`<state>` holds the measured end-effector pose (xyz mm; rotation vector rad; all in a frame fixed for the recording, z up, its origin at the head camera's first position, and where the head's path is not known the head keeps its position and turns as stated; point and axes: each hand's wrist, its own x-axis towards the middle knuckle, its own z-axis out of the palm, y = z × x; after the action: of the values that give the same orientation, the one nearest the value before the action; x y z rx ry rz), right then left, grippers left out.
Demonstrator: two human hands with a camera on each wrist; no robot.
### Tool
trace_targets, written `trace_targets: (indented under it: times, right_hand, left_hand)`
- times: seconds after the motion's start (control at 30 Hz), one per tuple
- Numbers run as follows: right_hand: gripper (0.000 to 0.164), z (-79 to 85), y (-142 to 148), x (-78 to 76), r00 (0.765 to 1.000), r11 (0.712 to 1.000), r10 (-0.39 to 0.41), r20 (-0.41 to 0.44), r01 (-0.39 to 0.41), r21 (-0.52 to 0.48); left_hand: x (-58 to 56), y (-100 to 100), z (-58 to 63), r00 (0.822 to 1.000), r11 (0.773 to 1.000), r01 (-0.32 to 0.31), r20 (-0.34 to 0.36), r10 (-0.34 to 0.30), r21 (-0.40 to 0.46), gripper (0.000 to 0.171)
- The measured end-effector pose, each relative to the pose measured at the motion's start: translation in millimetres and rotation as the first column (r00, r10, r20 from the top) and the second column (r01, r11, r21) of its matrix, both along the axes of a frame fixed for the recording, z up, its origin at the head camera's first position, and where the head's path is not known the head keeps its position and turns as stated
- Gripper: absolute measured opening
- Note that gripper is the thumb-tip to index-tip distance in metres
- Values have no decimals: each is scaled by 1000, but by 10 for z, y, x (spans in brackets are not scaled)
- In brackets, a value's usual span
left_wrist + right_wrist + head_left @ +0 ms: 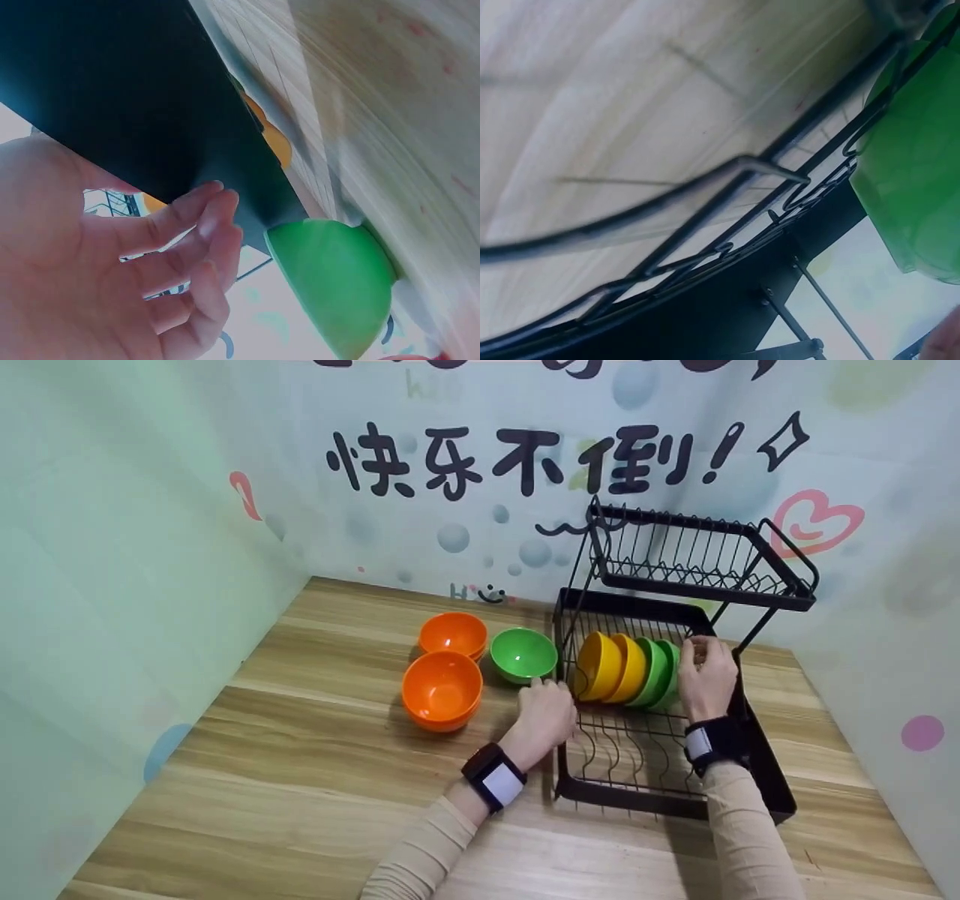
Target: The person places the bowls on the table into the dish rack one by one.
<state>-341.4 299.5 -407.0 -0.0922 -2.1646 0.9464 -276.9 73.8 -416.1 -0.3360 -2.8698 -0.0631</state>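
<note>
In the head view, my left hand point(546, 711) is at the left side of a black dish rack point(637, 802). Its bent fingertips point(214, 193) lie against the rack's outer wall, and the thumb passes out of sight behind the edge. My right hand point(706, 679) holds the rightmost green bowl point(922, 172), fingers curled at its back; most of this grip is hidden. Left of that bowl in the row stand another green bowl point(655, 671) and two yellow bowls, one in front point(598, 667) and one behind point(631, 669), all on edge in the wires.
A loose green bowl point(523, 654) sits upright just outside the rack, close by my left hand. Stacked orange bowls point(442, 690) stand farther left, with more orange bowls point(452, 634) behind. An upper wire tier point(697, 581) overhangs the rack's back. Cloth walls point(150, 547) border the wooden table point(300, 780).
</note>
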Motion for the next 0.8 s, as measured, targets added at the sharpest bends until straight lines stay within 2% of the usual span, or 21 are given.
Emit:
trace_targets:
  times: [0.07, 0.1, 0.2, 0.27, 0.3, 0.37, 0.5, 0.6, 0.67, 0.8]
  right_hand:
    - [25, -7, -7, -4, 998, 1000, 21, -66, -19, 23]
    - [23, -12, -9, -7, 995, 999, 27, -98, -23, 35]
    - [19, -20, -19, -12, 986, 998, 33, -165, -24, 55]
    - [17, -25, -22, -16, 982, 998, 33, -188, -21, 65]
    - [17, -27, -23, -18, 980, 997, 33, -195, -19, 71]
    - [16, -33, -23, -25, 979, 996, 36, -201, -20, 83]
    - [16, -39, -23, -31, 977, 994, 51, -206, -30, 101]
    - [16, -39, -28, -23, 980, 993, 56, -190, -36, 109]
    - [17, -38, -29, -16, 982, 993, 55, -179, -35, 116]
    - [18, -36, -31, -9, 985, 990, 68, -161, -47, 130]
  left_hand:
    - [-49, -23, -29, 995, 1000, -10, -103, 12, 15, 31]
    - [-81, -35, -53, 986, 1000, -16, -164, 20, 25, 29]
    - [-175, -79, -133, 940, 999, -26, -338, 37, 37, 27]
    - [-232, -110, -185, 916, 999, -25, -399, 37, 34, 30]
    - [-256, -124, -207, 912, 999, -22, -409, 33, 31, 34]
    - [-290, -155, -242, 920, 1000, -12, -392, 21, 25, 38]
    - [-318, -205, -262, 963, 1000, 10, -268, -3, 22, 45]
    - [-325, -229, -252, 983, 1000, 13, -185, -10, 15, 47]
    - [-331, -238, -245, 988, 1000, 9, -156, -7, 12, 45]
    - [-336, -254, -241, 989, 1000, -10, -149, 9, -4, 32]
